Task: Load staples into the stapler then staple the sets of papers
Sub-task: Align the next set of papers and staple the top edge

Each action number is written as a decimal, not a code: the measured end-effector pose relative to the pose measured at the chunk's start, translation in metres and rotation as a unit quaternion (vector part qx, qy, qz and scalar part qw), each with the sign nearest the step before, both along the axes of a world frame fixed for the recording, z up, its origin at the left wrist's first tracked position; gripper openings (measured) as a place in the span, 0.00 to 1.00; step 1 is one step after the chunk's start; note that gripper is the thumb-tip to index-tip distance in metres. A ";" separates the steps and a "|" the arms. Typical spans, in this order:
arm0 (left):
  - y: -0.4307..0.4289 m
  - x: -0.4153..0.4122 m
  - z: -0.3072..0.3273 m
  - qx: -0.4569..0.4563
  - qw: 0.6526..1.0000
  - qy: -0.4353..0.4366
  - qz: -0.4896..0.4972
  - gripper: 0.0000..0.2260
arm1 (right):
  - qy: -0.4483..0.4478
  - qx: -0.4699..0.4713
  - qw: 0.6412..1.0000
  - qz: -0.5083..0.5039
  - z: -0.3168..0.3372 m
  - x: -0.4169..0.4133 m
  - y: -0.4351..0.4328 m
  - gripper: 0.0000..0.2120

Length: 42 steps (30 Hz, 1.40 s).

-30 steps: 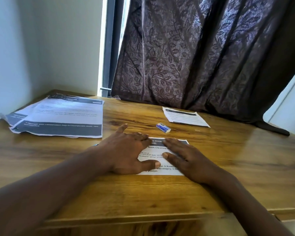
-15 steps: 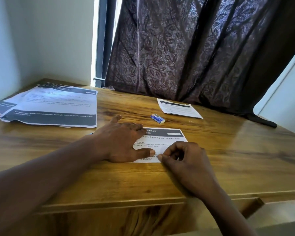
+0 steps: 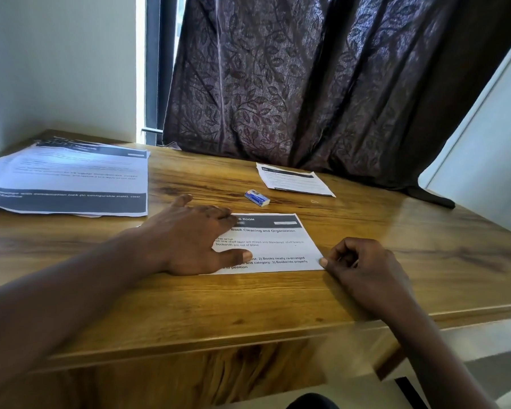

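A printed paper set (image 3: 273, 242) with a dark header lies flat on the wooden table (image 3: 248, 314), in the middle. My left hand (image 3: 189, 239) rests flat on its left part, fingers spread and thumb pointing right. My right hand (image 3: 359, 265) is curled at the set's near right corner, thumb and forefinger pinched on the edge. A small blue and white staple box (image 3: 257, 198) lies just beyond the set. No stapler shows in the head view.
A large pile of printed sheets (image 3: 71, 178) covers the table's left side. A smaller paper set (image 3: 295, 180) lies at the back right, in front of a dark patterned curtain (image 3: 307, 84). The table's front edge is close below my arms.
My right hand went from flat on the paper to a curled pinch, then slid right along the near edge to the corner. My left hand stayed pressed on the paper.
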<state>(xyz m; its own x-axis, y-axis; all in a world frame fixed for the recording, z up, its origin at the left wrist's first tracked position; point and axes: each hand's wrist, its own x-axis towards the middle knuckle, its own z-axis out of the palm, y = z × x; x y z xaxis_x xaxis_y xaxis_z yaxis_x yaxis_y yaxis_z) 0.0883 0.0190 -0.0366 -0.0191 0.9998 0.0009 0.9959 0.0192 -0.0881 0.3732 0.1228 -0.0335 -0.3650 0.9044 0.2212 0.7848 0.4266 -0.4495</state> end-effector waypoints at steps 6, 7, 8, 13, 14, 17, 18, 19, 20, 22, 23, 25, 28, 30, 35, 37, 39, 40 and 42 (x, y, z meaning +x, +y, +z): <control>-0.001 0.001 0.001 -0.002 1.000 -0.014 0.004 0.43 | -0.008 0.040 0.999 -0.032 0.004 0.007 0.013 0.06; -0.001 0.002 0.002 -0.002 1.000 -0.014 0.005 0.43 | 0.023 0.054 0.998 -0.019 0.004 0.000 0.015 0.05; -0.001 0.003 0.002 -0.002 1.000 -0.014 0.005 0.42 | 0.064 0.066 0.996 0.003 0.004 -0.010 0.017 0.05; -0.001 0.006 0.006 -0.002 1.000 -0.019 0.003 0.41 | 0.089 0.057 0.982 0.159 0.002 -0.091 0.016 0.04; -0.002 0.005 0.006 0.010 1.000 -0.023 -0.005 0.40 | 0.061 0.051 0.981 0.175 0.001 -0.104 0.017 0.05; -0.005 0.000 0.007 0.082 0.990 -0.103 -0.059 0.28 | -0.043 0.072 0.977 0.198 -0.006 -0.125 0.020 0.12; -0.006 -0.002 0.008 0.115 0.979 -0.144 -0.088 0.21 | -0.052 0.082 0.975 0.202 -0.008 -0.126 0.022 0.13; -0.007 -0.004 0.008 0.146 0.967 -0.175 -0.116 0.15 | -0.048 0.086 0.974 0.203 -0.010 -0.127 0.024 0.13; -0.008 -0.006 0.007 0.173 0.955 -0.194 -0.144 0.13 | -0.040 0.089 0.974 0.203 -0.012 -0.126 0.026 0.13; -0.008 -0.010 0.005 0.196 0.939 -0.218 -0.180 0.18 | -0.033 0.096 0.974 0.201 -0.014 -0.125 0.028 0.13; -0.008 -0.010 0.004 0.192 0.935 -0.227 -0.192 0.21 | -0.033 0.098 0.974 0.200 -0.015 -0.125 0.029 0.13; -0.007 -0.010 0.003 0.177 0.932 -0.231 -0.215 0.24 | -0.026 0.100 0.975 0.199 -0.016 -0.126 0.031 0.12; -0.005 -0.007 0.002 0.165 0.931 -0.234 -0.226 0.25 | -0.020 0.103 0.975 0.198 -0.016 -0.126 0.032 0.11; -0.006 -0.006 0.002 0.160 0.932 -0.239 -0.222 0.25 | -0.020 0.098 0.976 0.193 -0.015 -0.126 0.033 0.11; -0.010 -0.007 0.005 0.143 0.934 -0.256 -0.204 0.23 | -0.018 0.090 0.980 0.178 -0.015 -0.122 0.037 0.10; -0.011 -0.008 0.005 0.143 0.933 -0.261 -0.204 0.23 | -0.017 0.086 0.981 0.173 -0.015 -0.121 0.039 0.10; -0.012 -0.010 0.006 0.139 0.933 -0.260 -0.205 0.23 | -0.017 0.084 0.982 0.169 -0.014 -0.120 0.040 0.10; -0.012 -0.011 0.007 0.138 0.933 -0.263 -0.204 0.22 | -0.017 0.084 0.982 0.168 -0.014 -0.119 0.040 0.10; -0.012 -0.014 0.007 0.166 0.927 -0.271 -0.198 0.19 | -0.020 0.084 0.982 0.166 -0.013 -0.118 0.039 0.10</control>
